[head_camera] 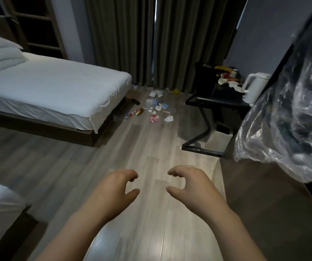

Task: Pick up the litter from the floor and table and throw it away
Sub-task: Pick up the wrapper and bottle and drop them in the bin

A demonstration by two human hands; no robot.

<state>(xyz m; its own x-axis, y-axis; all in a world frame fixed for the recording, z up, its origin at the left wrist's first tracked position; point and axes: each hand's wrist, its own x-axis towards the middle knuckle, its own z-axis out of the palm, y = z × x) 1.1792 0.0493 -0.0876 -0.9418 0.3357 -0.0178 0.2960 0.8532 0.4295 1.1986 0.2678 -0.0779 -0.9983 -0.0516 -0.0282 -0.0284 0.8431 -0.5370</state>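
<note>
Evidently collecting hasn't begun: left hand (117,187) and right hand (187,183) hover loosely curled, holding nothing. Floor litter (155,110) lies well ahead of both, desk litter (229,81) farther ahead-right; next probably means walking over and stooping.

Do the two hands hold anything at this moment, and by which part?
Nothing is held. The left hand and the right hand are empty, fingers loosely curled; the litter lies ahead.
</note>
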